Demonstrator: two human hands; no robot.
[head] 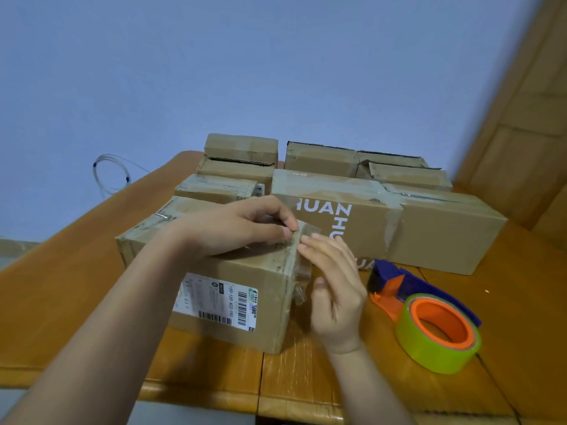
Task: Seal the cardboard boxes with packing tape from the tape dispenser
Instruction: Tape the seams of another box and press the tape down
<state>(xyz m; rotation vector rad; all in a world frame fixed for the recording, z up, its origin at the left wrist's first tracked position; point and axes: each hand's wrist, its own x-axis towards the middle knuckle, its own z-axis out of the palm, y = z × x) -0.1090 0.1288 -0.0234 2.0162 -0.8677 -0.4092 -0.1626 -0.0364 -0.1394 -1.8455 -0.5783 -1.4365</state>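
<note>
A cardboard box (233, 289) with a white shipping label stands at the table's front. A strip of clear tape (299, 259) runs over its right top edge and down its right side. My left hand (242, 225) lies on the box top and pinches the tape at that edge with thumb and forefinger. My right hand (334, 289) presses straight fingers against the tape on the box's right side. The tape dispenser (429, 314), blue and orange with a yellow-green roll, lies on the table right of the box, apart from both hands.
A long box printed HUAN (429, 234) lies behind the dispenser. Several smaller cardboard boxes (242, 151) are stacked further back. The wooden table (76, 271) ends close in front. A coiled clear tube (110, 170) hangs at the back left; a wooden panel (527, 102) stands right.
</note>
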